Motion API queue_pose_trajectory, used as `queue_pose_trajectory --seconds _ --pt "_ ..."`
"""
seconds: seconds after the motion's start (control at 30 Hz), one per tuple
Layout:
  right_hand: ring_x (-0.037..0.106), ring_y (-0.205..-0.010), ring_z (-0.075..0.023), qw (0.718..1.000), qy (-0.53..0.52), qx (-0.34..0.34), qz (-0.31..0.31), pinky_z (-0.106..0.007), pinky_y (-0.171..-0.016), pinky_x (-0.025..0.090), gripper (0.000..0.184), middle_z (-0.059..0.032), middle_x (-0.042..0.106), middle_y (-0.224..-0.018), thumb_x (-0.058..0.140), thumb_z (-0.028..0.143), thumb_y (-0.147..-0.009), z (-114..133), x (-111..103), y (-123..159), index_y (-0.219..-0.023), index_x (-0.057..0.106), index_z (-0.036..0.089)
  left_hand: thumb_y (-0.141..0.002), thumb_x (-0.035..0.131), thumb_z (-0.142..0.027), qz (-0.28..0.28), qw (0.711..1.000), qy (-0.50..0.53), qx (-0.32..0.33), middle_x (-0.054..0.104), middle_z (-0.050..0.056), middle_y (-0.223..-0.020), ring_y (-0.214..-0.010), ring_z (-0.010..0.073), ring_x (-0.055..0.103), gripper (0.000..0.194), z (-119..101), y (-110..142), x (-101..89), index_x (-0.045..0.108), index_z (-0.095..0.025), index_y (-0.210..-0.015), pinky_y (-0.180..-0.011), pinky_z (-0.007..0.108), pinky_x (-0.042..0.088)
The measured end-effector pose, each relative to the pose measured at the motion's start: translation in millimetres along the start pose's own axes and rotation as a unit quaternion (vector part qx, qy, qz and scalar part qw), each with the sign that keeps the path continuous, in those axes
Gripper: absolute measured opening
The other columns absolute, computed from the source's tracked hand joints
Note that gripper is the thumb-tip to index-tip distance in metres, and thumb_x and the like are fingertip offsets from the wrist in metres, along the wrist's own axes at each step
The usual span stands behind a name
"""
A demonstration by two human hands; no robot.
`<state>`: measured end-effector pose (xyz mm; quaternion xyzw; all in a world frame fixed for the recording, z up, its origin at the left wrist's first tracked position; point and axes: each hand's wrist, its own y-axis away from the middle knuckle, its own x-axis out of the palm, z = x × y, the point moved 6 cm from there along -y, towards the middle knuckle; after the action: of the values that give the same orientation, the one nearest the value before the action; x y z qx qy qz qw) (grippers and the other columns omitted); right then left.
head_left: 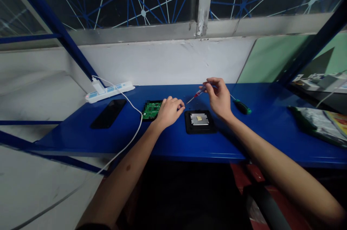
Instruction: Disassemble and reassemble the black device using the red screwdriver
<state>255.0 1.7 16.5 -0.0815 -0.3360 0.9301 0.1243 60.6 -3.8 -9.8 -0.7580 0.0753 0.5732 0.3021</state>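
My right hand (pixel 219 97) pinches a thin screwdriver with a red and clear handle (pixel 197 94), its tip angled down to the left over the blue bench (pixel 173 139). My left hand (pixel 169 110) rests curled on the bench, fingers pinched at something too small to make out, right next to a green circuit board (pixel 151 110). A black device with a silver plate (pixel 200 120) lies just below my right hand.
A green-handled screwdriver (pixel 242 106) lies to the right. A black phone (pixel 108 113) and a white power strip (pixel 110 91) with a charger and cable (pixel 135 128) are at left. Bagged items (pixel 322 123) sit at the far right. A white wall backs the bench.
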Motion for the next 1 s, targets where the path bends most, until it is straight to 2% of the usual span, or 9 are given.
queue_pose_trajectory --seconds 0.17,0.27,0.43,0.57,0.7,0.8,0.9,0.93,1.0 --pt "0.068 -0.073 -0.017 0.996 0.08 0.016 -0.046 -0.036 -0.07 0.057 0.028 -0.0034 0.065 -0.094 0.054 0.037 -0.094 -11.9 -25.5 -17.2 -0.119 0.05 0.026 -0.098 0.058 -0.027 0.022 0.999 -0.024 -0.015 0.07 0.003 -0.09 -0.092 0.0255 0.055 0.012 4.4 0.4 5.2 0.069 -0.025 -0.102 -0.079 0.036 0.038" --pt "0.062 -0.06 -0.0159 0.982 0.171 0.072 -0.016 -0.033 -0.058 0.052 0.03 -0.0049 0.067 -0.092 0.052 0.041 -0.093 -28.2 -37.7 -24.9 -0.118 0.055 0.024 -0.097 0.06 -0.027 0.028 0.999 -0.03 -0.014 0.071 0.004 -0.092 -0.093 0.0264 0.055 0.013 5.1 0.7 6.6 0.07 -0.026 -0.104 -0.079 0.037 0.038" --pt "0.068 -0.079 -0.0223 0.9 0.408 0.103 0.118 -0.035 -0.076 0.052 0.028 -0.01 0.073 -0.092 0.055 0.037 -0.093 -53.8 -37.9 -24.3 -0.111 0.064 0.017 -0.098 0.057 -0.024 0.017 0.999 -0.037 -0.019 0.072 0.005 -0.096 -0.095 0.0272 0.056 0.015 5.8 0.6 4.9 0.068 -0.025 -0.108 -0.08 0.038 0.039" --pt "0.068 -0.092 -0.0273 0.868 0.455 0.09 0.176 -0.037 -0.084 0.05 0.023 -0.0139 0.073 -0.091 0.06 0.028 -0.089 -67.5 -32.5 -15.8 -0.106 0.067 0.014 -0.101 0.046 -0.018 -0.015 0.999 -0.039 -0.029 0.072 0.005 -0.105 -0.101 0.0279 0.056 0.023 5.6 1.0 0.8 0.066 -0.024 -0.109 -0.084 0.04 0.04" --pt "0.066 -0.099 -0.0302 0.844 0.487 0.079 0.21 -0.039 -0.087 0.05 0.023 -0.0163 0.072 -0.089 0.061 0.026 -0.089 -75.8 -28.7 -9.5 -0.105 0.068 0.011 -0.099 0.044 -0.015 -0.051 0.998 -0.019 -0.029 0.072 0.003 -0.112 -0.104 0.0273 0.057 0.024 3.1 1.7 -3.7 0.063 -0.023 -0.112 -0.086 0.041 0.04" --pt "0.066 -0.098 -0.0325 0.836 0.501 0.068 0.214 -0.041 -0.085 0.05 0.028 -0.0192 0.07 -0.091 0.06 0.03 -0.091 -69.9 -27.5 -8.2 -0.108 0.067 0.008 -0.099 0.045 -0.015 -0.067 0.998 -0.005 -0.022 0.072 0.002 -0.113 -0.104 0.0264 0.057 0.023 1.2 2.1 -5.2 0.062 -0.023 -0.112 -0.087 0.04 0.04" --pt "0.067 -0.095 -0.0331 0.838 0.506 0.035 0.203 -0.046 -0.083 0.051 0.042 -0.0256 0.065 -0.11 0.052 0.039 -0.096 -49.1 -27.6 -6.1 -0.122 0.06 0.006 -0.098 0.049 -0.018 -0.074 0.997 0.014 -0.01 0.072 0.002 -0.104 -0.101 0.025 0.057 0.02 -0.2 2.5 -5.0 0.062 -0.023 -0.113 -0.087 0.038 0.04" --pt "0.066 -0.1 -0.0323 0.84 0.5 0.011 0.209 -0.046 -0.086 0.05 0.044 -0.0242 0.062 -0.117 0.049 0.042 -0.098 -39.9 -26.2 -3.9 -0.126 0.059 0.01 -0.098 0.051 -0.02 -0.074 0.997 0.021 -0.006 0.071 0.001 -0.1 -0.101 0.0245 0.057 0.019 -0.7 2.6 -4.6 0.061 -0.024 -0.114 -0.086 0.038 0.04" --pt "0.062 -0.108 -0.0297 0.844 0.477 -0.036 0.243 -0.044 -0.096 0.047 0.04 -0.0156 0.064 -0.116 0.049 0.047 -0.098 -23.5 -22.4 3.5 -0.122 0.062 0.019 -0.098 0.052 -0.022 -0.072 0.997 0.028 0.002 0.071 0.0 -0.094 -0.099 0.024 0.057 0.018 -2.1 2.8 -4.1 0.062 -0.024 -0.113 -0.085 0.037 0.04"
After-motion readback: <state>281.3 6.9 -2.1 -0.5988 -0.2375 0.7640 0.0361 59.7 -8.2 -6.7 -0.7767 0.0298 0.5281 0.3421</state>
